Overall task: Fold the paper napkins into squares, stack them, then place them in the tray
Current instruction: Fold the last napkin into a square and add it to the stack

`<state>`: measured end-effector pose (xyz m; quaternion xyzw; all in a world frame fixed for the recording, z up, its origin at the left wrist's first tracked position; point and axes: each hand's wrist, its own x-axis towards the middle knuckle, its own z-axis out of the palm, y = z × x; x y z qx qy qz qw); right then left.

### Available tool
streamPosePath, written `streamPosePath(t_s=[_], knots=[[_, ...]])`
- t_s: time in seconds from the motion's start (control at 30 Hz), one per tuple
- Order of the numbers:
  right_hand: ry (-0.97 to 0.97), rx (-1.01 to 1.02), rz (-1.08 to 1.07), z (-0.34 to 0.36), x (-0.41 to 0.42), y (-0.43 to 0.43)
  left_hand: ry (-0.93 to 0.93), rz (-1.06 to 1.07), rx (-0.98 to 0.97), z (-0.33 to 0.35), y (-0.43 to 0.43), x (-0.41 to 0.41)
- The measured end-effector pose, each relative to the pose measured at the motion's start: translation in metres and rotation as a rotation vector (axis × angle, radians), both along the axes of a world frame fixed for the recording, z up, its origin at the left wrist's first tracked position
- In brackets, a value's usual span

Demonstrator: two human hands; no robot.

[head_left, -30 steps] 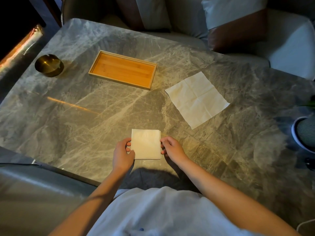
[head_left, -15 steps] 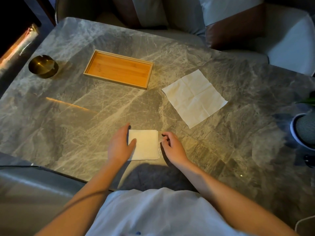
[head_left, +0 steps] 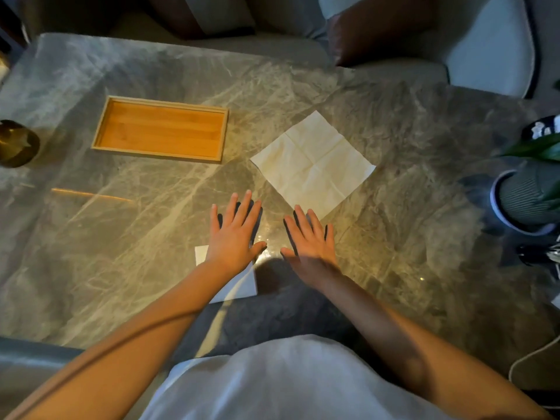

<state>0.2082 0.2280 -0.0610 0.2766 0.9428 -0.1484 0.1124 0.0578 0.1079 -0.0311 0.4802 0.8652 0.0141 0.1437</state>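
A folded white napkin (head_left: 239, 287) lies near the table's front edge, mostly covered by my left wrist and forearm. My left hand (head_left: 235, 234) stretches forward past it, fingers straight and spread, holding nothing. My right hand (head_left: 310, 241) does the same beside it, its fingertips just short of the near corner of an unfolded napkin (head_left: 313, 162) that lies flat like a diamond in the middle of the table. An orange wooden tray (head_left: 160, 130) with nothing in it sits at the back left.
The grey marble table (head_left: 121, 237) carries a brass bowl (head_left: 16, 144) at its left edge. A ribbed pot with a green plant (head_left: 530, 195) stands at the right edge. Cushioned seats are behind the table. A white cable (head_left: 533, 356) hangs at the lower right.
Both hands let go of the folded napkin and reached forward with fingers spread toward the unfolded napkin. The camera moved closer and tilted forward.
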Motion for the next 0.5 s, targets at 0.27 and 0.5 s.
streamPosePath(t_s=[0.27,0.5], knots=[[-0.015,0.019,-0.097,-0.001,-0.009,0.045,-0.007,-0.115,-0.080,-0.003,0.063,-0.020],[0.055,0.015,-0.133,0.008,-0.032,0.067,-0.116,-0.127,-0.135,-0.012,0.115,-0.060]])
